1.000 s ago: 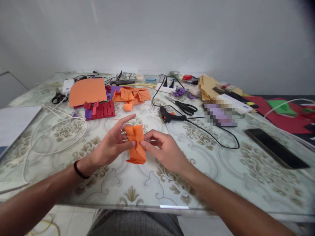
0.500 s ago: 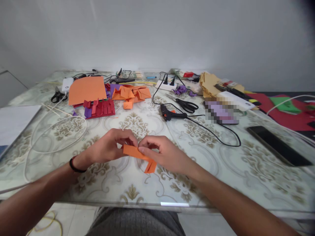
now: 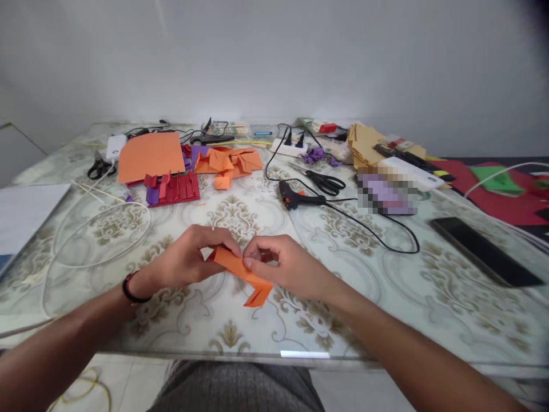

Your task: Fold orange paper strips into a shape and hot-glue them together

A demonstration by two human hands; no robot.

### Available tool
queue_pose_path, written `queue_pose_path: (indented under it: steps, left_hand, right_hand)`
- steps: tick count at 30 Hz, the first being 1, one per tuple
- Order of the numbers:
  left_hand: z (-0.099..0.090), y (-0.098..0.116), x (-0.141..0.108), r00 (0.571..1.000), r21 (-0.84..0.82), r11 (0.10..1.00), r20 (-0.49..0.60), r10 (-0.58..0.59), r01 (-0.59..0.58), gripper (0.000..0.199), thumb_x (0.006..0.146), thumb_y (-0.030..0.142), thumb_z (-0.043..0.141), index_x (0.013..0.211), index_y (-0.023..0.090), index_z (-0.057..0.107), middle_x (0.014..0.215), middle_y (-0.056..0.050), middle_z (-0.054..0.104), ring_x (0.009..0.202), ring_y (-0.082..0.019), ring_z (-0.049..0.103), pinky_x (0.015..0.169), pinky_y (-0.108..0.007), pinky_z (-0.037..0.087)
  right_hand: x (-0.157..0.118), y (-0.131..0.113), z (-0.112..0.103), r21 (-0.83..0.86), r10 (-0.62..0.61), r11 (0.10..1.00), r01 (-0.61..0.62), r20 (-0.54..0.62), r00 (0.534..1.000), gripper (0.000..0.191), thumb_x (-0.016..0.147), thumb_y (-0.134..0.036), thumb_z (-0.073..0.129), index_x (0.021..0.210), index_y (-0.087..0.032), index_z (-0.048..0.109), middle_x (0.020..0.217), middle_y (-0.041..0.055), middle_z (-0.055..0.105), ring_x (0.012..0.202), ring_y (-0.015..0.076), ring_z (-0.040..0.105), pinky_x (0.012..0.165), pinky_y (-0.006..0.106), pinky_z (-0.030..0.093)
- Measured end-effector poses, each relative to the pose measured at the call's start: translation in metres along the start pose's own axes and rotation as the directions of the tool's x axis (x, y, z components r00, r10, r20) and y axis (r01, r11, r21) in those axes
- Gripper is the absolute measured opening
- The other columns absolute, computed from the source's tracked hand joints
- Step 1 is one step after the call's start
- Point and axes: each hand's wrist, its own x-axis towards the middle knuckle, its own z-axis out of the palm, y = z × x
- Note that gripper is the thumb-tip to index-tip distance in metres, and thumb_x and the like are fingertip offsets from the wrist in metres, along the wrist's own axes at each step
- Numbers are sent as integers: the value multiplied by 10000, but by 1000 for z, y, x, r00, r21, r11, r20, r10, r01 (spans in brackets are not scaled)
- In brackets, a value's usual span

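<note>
Both hands [image 3: 295, 269], tight pinch on orange ppr [image 3: 231, 263], over floral tbl [image 3: 206, 326], grey wall [image 3: 274, 63] bhnd

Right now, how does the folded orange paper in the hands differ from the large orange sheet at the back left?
The folded paper is creased and bent; the large sheet looks flat. The left hand and right hand hold the folded paper, while the large sheet lies untouched. The folded paper looks smaller than the large sheet. Both are orange.

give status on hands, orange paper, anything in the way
Left hand and right hand both gripping folded orange paper. Paper creased, bent near one end. Black glue gun beyond, apart from both hands.
</note>
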Motion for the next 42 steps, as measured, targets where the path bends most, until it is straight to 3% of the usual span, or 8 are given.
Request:
queue_pose_path:
  steps: [5,12,20,25,29,34,38,42]
  left_hand:
    - [0,2,0,995,70,993,5,100,-100,152,870,88,673,988,180,702,891,-46,743,793,-154,675,717,-269,493]
    - [-5,4,1,983,75,986,118,141,-150,271,810,-21,609,972,173,709,928,-58,744,842,-168,692,760,-272,519]
    - [0,6,0,995,118,990,42,-87,82,143,890,145,646,1009,178,716,859,-24,752,750,-140,674,710,-246,523]
    - [7,0,4,941,-118,942,-98,-325,313,137,882,237,672,1000,175,639,890,-19,688,792,-150,647,619,-217,529]
    - [11,-6,8,891,-372,845,-89,-444,384,165,846,240,689,953,172,584,835,-4,641,761,-148,628,593,-224,528]
    - [13,-7,8,917,-465,833,-100,-387,300,203,816,159,696,972,167,566,824,25,594,740,-109,573,666,-225,478]
    - [10,-9,7,931,-554,799,-108,-349,235,355,870,197,703,1193,195,554,923,-1,640,826,-128,611,737,-239,496]
    - [6,-14,6,933,-672,682,38,-357,289,400,888,265,731,1253,193,585,1069,-72,709,969,-190,674,850,-310,522]
  right_hand:
    - [0,1,2,16,14,1000,-14,6,1000,141,919,-296,638,838,-181,659,749,-12,596,696,130,525,640,258,419]
    - [1,1,2,14,23,1000,-24,33,999,113,880,-221,630,779,-182,598,723,-34,552,665,112,491,611,242,384]
    - [2,2,2,-1,15,1000,-15,42,999,61,841,-154,610,793,-192,606,698,-47,526,643,108,465,597,242,358]
    - [3,1,3,37,42,998,-43,7,999,138,913,-301,647,836,-192,614,671,-37,578,597,116,550,575,245,407]
    - [3,2,6,46,52,998,-52,0,999,173,940,-329,637,839,-193,600,639,-23,630,595,134,618,595,254,452]
    - [4,4,10,56,50,997,-50,-1,999,146,953,-298,629,858,-194,589,660,0,699,626,144,666,635,261,485]
    - [6,6,9,227,55,973,-47,-28,998,215,943,-377,667,883,-193,574,774,13,711,722,161,719,716,291,556]
    - [9,7,4,397,27,918,10,-86,996,293,903,-452,716,886,-199,567,897,9,681,795,160,727,854,353,607]
